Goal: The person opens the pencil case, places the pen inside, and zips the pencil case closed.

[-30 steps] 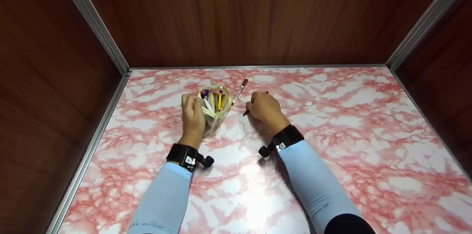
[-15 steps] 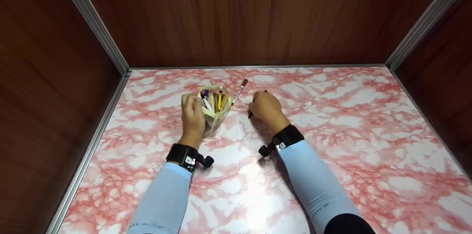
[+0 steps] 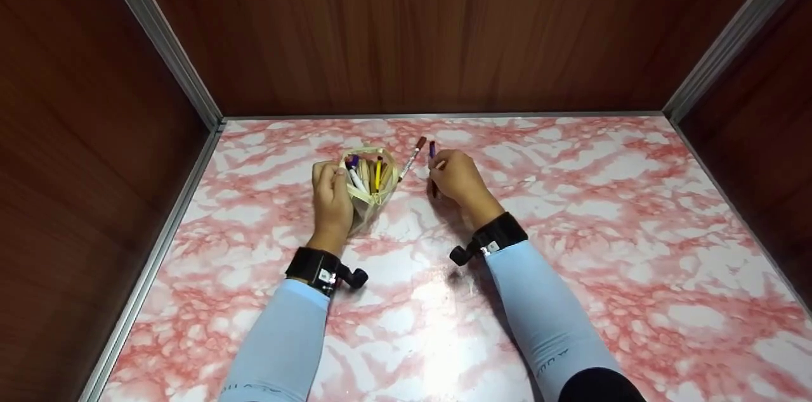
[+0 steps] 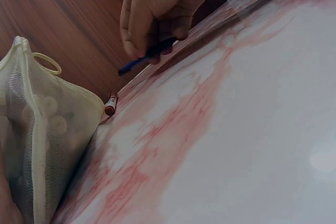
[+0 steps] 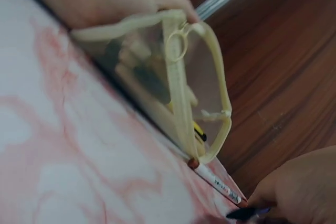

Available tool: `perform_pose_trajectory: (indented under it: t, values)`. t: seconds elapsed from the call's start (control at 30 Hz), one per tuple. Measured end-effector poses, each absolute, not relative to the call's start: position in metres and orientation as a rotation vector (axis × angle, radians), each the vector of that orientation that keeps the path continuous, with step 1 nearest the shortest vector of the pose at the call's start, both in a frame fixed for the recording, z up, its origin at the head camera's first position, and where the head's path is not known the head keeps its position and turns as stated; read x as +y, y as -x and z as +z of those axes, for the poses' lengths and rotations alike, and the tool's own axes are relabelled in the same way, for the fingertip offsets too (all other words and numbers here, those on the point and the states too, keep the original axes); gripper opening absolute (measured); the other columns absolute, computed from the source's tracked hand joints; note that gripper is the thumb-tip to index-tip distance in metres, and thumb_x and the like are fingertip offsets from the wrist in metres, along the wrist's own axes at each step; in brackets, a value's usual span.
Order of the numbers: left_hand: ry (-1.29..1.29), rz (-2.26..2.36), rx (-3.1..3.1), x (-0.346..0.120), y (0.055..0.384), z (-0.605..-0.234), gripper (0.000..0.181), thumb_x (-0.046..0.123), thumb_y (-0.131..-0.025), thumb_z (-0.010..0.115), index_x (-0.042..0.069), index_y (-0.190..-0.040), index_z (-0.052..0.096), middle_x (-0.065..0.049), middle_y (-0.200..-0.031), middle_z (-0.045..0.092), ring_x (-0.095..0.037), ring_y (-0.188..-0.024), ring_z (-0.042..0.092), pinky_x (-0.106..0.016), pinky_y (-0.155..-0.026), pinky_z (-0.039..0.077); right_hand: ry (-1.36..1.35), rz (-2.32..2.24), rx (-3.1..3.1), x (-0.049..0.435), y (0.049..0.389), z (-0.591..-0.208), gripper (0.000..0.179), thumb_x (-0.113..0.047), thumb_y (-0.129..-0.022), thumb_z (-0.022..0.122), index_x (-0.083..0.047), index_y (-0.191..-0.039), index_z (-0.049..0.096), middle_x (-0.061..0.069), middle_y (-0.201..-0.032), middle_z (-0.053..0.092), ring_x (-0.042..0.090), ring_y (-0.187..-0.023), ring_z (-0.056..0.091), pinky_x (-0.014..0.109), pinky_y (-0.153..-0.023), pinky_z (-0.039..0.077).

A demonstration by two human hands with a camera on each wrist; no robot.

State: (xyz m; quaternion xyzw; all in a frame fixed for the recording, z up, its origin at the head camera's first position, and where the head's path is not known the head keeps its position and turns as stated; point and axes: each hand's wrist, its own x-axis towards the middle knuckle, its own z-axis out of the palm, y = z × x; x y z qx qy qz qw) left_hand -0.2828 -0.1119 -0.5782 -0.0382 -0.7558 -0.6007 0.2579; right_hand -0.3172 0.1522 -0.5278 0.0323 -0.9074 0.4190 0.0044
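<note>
My left hand [image 3: 331, 199] grips the left side of a cream mesh pencil case [image 3: 374, 199], thumb at its rim. The case's mouth gapes, showing several pens and pencils, among them a yellow pencil [image 3: 379, 174] and a white marker [image 3: 358, 180]. To the right, my right hand [image 3: 458, 177] pinches a dark blue pen [image 4: 134, 65] just over the table; its middle is hidden by the fingers. Between case and right hand lies a marker [image 3: 412, 158] with a red-brown cap and white label. In the right wrist view the marker's end touches or nearly touches the case.
The pink-and-white marbled table [image 3: 634, 231] extends to both sides and toward me. Brown wood-look panels [image 3: 444, 28] with metal edge strips enclose it at the back, left and right. A zip ring [image 5: 177, 45] hangs at the case's mouth.
The pen in my right hand has turned, its far end swinging left so that it points away from me. My right hand has shifted slightly. The left hand, case and marker stay put.
</note>
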Motion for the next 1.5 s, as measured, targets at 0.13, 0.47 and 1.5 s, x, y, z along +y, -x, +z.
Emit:
perform_pose_trajectory:
  t: [0.13, 0.47, 1.5]
  values:
    - [0.102, -1.609, -2.051, -0.113, 0.283, -0.579, 0.022, 0.015, -0.115, 0.052, 0.000, -0.102, 0.058, -0.017, -0.127, 0.053, -0.026, -0.118, 0.057, -0.037, -0.102, 0.052, -0.107, 1.644, -2.614, 0.143, 0.319, -0.526, 0.016, -0.005, -0.105, 0.069, 0.004, -0.116, 0.077, 0.015, -0.099, 0.080, 0.014, -0.070, 0.072, 0.034, -0.067, 0.064]
    - [0.111, -1.601, -2.029, -0.111, 0.282, -0.577, 0.019, 0.013, -0.114, 0.054, -0.001, -0.102, 0.060, -0.016, -0.126, 0.054, -0.026, -0.117, 0.059, -0.037, -0.102, 0.054, -0.129, 2.008, -2.162, 0.111, 0.315, -0.521, 0.015, 0.008, -0.101, 0.075, 0.015, -0.114, 0.073, 0.016, -0.101, 0.080, 0.018, -0.081, 0.080, 0.051, -0.088, 0.070]
    - [0.116, -1.591, -2.045, -0.112, 0.282, -0.576, 0.021, 0.015, -0.115, 0.054, -0.001, -0.104, 0.062, -0.016, -0.127, 0.055, -0.022, -0.114, 0.057, -0.032, -0.097, 0.051, -0.633, 1.461, -2.656, 0.070, 0.286, -0.528, 0.029, -0.005, -0.105, 0.077, -0.003, -0.133, 0.081, 0.017, -0.120, 0.083, 0.024, -0.098, 0.078, 0.030, -0.082, 0.066]
